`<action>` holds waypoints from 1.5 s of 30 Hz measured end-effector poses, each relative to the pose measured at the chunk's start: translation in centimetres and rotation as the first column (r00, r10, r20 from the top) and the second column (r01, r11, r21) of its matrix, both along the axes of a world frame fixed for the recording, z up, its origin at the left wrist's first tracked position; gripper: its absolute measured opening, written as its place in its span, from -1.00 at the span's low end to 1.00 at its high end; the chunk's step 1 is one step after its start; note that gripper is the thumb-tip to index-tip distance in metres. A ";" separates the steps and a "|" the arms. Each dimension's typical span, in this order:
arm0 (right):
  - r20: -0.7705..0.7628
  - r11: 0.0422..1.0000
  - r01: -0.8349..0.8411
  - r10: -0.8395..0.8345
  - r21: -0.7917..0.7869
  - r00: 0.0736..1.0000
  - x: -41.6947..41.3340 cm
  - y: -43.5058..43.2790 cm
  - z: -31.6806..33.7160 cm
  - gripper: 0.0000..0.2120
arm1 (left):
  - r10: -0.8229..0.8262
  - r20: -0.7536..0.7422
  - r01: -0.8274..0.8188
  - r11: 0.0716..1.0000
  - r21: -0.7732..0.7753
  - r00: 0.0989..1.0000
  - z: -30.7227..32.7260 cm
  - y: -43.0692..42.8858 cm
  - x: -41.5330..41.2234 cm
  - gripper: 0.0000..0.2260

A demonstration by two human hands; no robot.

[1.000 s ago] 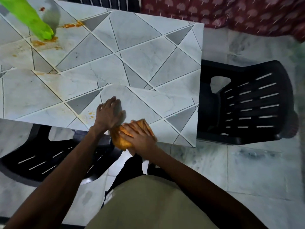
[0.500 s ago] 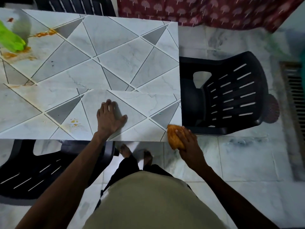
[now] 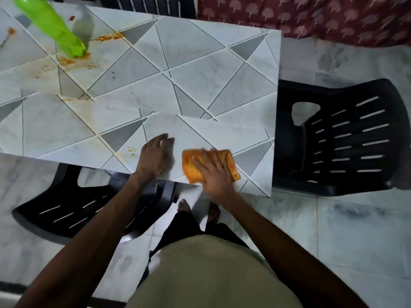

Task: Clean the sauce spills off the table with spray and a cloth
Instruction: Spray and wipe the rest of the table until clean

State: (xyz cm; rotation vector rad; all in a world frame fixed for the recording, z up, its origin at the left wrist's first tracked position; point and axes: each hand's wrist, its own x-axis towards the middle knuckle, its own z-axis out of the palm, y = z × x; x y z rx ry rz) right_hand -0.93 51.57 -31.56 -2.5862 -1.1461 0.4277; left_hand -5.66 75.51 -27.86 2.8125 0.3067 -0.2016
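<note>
An orange cloth (image 3: 191, 165) lies on the near edge of the marble-patterned table (image 3: 200, 70), and my right hand (image 3: 214, 172) presses flat on it with spread fingers. My left hand (image 3: 154, 155) rests flat on the tabletop just left of the cloth. A green spray bottle (image 3: 51, 27) stands at the far left of the table. Orange sauce spills (image 3: 73, 60) spread around the bottle's base, a streak (image 3: 107, 37) runs to its right, and small spots (image 3: 131, 151) sit beside my left hand.
A black plastic chair (image 3: 347, 138) stands at the table's right end. Another black chair (image 3: 73, 210) is tucked under the near edge, left of my legs. A red patterned fabric (image 3: 311, 16) hangs beyond the table. My bare feet (image 3: 198, 207) stand on the tiled floor.
My right hand carried the cloth off the table's corner, then brought it back onto the near edge, now pressing it flat. My left hand stayed planted on the tabletop.
</note>
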 end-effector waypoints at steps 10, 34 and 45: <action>0.039 0.988 0.145 -0.144 -0.048 0.989 5.8 -2.2 0.0 -0.26 | -0.032 0.028 0.032 0.999 0.004 0.999 -0.2 4.4 -3.8 -0.49; 0.132 0.979 0.165 -0.149 -0.116 0.980 2.0 27.0 0.2 -0.23 | 0.236 0.195 -0.258 0.961 0.097 0.952 -4.6 26.8 -12.4 -0.58; 0.007 0.999 0.004 -0.003 -0.048 1.000 0.8 18.8 0.2 -0.29 | 0.300 0.168 -0.306 0.952 0.012 0.939 -5.1 26.1 -12.3 -0.56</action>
